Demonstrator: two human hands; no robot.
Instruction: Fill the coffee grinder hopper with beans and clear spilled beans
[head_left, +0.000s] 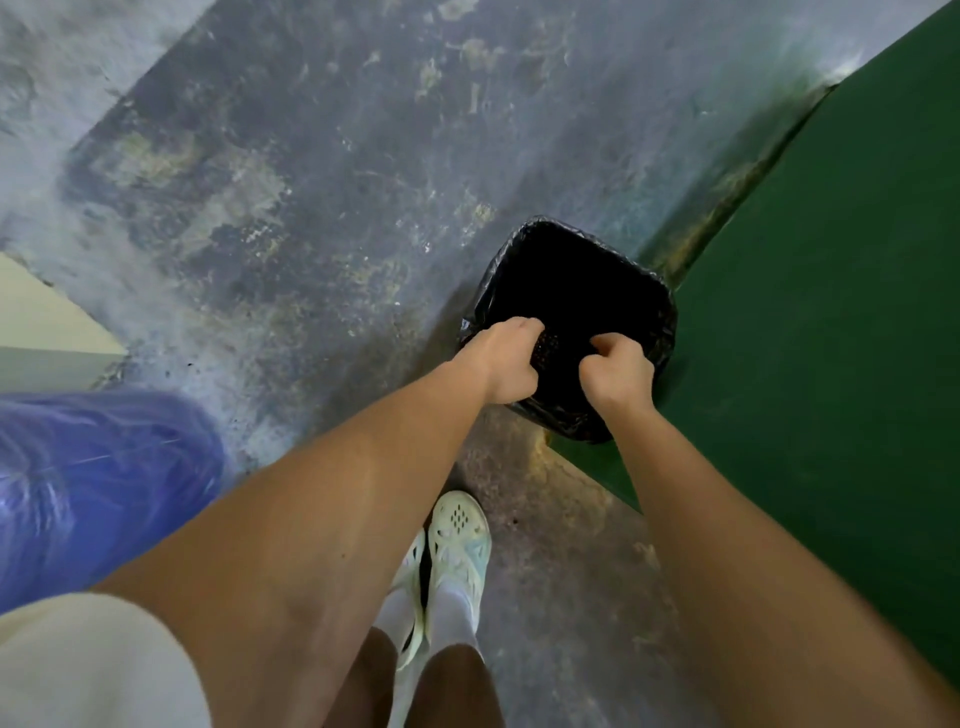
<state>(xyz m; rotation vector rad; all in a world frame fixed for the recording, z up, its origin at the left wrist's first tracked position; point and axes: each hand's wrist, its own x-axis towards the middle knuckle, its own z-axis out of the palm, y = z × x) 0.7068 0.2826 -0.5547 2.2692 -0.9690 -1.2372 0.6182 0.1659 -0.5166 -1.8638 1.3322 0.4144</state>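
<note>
A bin lined with a black bag (644, 291) stands on the floor against a green wall. Both my hands hover over its open mouth. My left hand (501, 361) is cupped and tilted, with a cluster of brown coffee beans (545, 347) showing against its palm side. My right hand (618, 371) is curled into a loose fist just right of the beans, apart from the left hand. Whether the right hand holds any beans is hidden. The grinder and its hopper are out of view.
The floor (311, 208) is worn grey-blue concrete. A green wall (831, 312) runs along the right. A blue plastic bag (93, 478) lies at the left. My feet in pale perforated shoes (457, 540) stand just behind the bin.
</note>
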